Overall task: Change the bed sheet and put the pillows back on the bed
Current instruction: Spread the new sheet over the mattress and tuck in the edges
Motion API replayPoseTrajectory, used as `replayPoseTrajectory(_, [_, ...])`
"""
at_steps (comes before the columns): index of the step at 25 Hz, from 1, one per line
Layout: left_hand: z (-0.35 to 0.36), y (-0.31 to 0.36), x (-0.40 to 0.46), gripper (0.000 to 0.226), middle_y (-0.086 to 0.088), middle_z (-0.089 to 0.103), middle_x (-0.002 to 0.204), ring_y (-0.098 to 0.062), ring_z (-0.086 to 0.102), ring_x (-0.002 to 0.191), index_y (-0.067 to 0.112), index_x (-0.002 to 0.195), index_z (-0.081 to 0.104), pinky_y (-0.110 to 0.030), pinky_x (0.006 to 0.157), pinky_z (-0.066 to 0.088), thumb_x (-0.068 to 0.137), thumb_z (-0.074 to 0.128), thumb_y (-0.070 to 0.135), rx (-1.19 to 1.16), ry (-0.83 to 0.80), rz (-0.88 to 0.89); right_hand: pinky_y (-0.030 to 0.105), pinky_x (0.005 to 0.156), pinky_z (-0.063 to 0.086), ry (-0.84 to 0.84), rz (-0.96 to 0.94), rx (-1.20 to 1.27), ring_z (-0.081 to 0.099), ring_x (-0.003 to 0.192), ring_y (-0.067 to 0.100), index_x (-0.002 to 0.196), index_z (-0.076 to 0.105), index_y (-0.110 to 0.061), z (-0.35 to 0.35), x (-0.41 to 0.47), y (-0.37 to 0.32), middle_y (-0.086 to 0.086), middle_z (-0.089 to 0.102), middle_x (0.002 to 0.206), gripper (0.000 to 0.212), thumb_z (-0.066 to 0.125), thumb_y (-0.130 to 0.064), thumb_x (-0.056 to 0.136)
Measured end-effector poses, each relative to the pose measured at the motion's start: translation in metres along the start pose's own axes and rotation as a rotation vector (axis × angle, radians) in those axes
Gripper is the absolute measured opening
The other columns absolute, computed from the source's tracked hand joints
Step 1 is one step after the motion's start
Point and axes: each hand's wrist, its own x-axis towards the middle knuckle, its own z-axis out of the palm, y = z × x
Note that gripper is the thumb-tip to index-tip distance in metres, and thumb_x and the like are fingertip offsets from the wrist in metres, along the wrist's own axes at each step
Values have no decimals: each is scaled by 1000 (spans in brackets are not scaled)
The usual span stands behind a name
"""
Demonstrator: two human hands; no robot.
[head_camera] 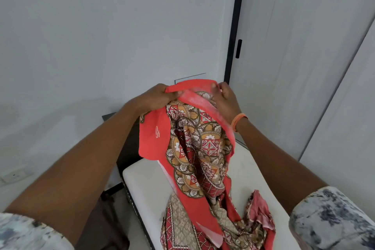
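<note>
A red bed sheet [194,152] with round orange, beige and brown patterns hangs bunched in front of me. Its lower part lies heaped on the bare white mattress [146,184]. My left hand [154,97] grips the sheet's red border at the top left. My right hand [225,99], with an orange band on the wrist, pinches the same border a short way to the right. Both hands are raised well above the mattress. No pillow is in view.
The mattress rests on a dark bed frame [127,160] beside a pale wall. A wardrobe with a black edge strip and a small black handle [238,48] stands at the right. A wall socket [14,175] sits low at the left.
</note>
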Motion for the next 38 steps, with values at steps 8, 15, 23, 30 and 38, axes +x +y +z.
replayPoseTrajectory(8, [-16, -9, -1, 44, -3, 56, 64, -19, 53, 60, 4, 71, 58, -33, 58, 39, 90, 67, 43, 408, 243, 174, 31, 58, 45, -214, -135, -261, 57, 52, 5, 89, 61, -14, 15, -14, 18, -8, 58, 64, 17, 61, -31, 93])
replayPoseTrajectory(15, [4, -73, -13, 20, -2, 60, 72, -26, 61, 73, 18, 67, 57, -33, 62, 47, 76, 66, 34, 640, 307, -133, 35, 94, 50, -64, 243, 80, 67, 93, 19, 111, 71, -16, -12, 10, 30, -1, 73, 99, 23, 53, -15, 95])
replayPoseTrajectory(23, [17, -40, -11, 10, -10, 69, 76, -23, 63, 62, 11, 88, 67, -35, 70, 58, 88, 58, 15, -765, 62, -521, 50, 93, 49, 113, 32, -812, 52, 111, 36, 129, 45, -15, -1, 2, 21, 14, 49, 125, 57, 68, -23, 78])
replayPoseTrajectory(30, [1, 35, 21, 16, -15, 70, 72, -26, 69, 59, 2, 88, 66, -43, 64, 61, 94, 51, 4, -809, -93, -473, 44, 86, 49, -588, -1330, -1384, 53, 115, 31, 130, 52, -20, 64, -74, 15, 12, 38, 150, 38, 45, -19, 93])
replayPoseTrajectory(38, [16, 47, 23, 18, -18, 67, 103, -32, 60, 101, 1, 107, 64, -46, 103, 47, 94, 53, 8, -687, -291, -447, 39, 90, 47, -600, -1545, -1353, 57, 110, 29, 104, 63, -18, 57, -40, 5, 8, 62, 116, 19, 60, -12, 86])
